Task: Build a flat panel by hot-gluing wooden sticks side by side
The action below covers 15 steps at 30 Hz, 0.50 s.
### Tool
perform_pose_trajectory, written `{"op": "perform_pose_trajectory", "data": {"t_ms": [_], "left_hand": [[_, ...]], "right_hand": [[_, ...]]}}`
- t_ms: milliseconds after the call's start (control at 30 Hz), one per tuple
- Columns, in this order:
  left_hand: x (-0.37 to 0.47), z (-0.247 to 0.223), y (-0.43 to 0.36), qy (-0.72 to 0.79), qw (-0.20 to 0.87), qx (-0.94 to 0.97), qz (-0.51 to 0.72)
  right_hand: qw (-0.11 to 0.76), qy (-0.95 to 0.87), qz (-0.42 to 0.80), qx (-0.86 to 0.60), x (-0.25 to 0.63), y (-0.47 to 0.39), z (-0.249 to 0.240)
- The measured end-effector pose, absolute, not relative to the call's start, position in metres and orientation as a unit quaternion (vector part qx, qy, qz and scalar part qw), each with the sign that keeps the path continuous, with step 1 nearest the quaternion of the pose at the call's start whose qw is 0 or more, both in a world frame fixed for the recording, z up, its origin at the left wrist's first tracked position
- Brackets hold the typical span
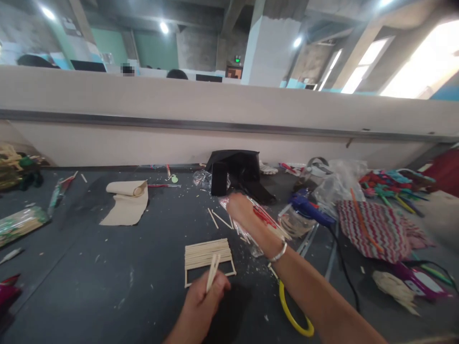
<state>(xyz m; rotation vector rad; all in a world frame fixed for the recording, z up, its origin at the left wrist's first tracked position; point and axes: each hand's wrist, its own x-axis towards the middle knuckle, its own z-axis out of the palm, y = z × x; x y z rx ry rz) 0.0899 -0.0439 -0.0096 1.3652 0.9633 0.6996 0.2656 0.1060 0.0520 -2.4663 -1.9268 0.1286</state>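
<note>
Pinching sticks (214, 267), the left hand (203, 294) is at a stick frame (205, 253), part filled, near side open. Right hand (241, 210), nearer the desk's (89, 267) back edge: can't tell.

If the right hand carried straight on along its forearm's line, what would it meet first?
Probably the black phone, just beyond the right hand; depth is hard to judge, so it might pass above it.
</note>
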Motion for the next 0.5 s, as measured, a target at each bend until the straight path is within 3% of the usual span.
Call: {"op": "perform_pose_trajectory", "data": {"t_ms": [100, 233, 367, 500], "left_hand": [[0.088, 0.005, -0.032, 0.465, 0.576, 0.607, 0.291], [0.089, 0.038, -0.013, 0.401, 0.442, 0.759, 0.262], [0.112, 0.056, 0.003, 0.361, 0.313, 0.861, 0.176], [0.159, 0.054, 0.016, 0.28, 0.264, 0.912, 0.145]], "right_hand": [[0.034, -0.649, 0.001, -0.76, 0.255, 0.056, 0.045], [0.051, -0.657, -0.008, -0.752, 0.273, -0.012, 0.039], [0.068, -0.582, -0.031, -0.81, 0.319, -0.053, 0.03], [0.079, -0.505, -0.044, -0.859, 0.359, -0.059, 0.02]]}}
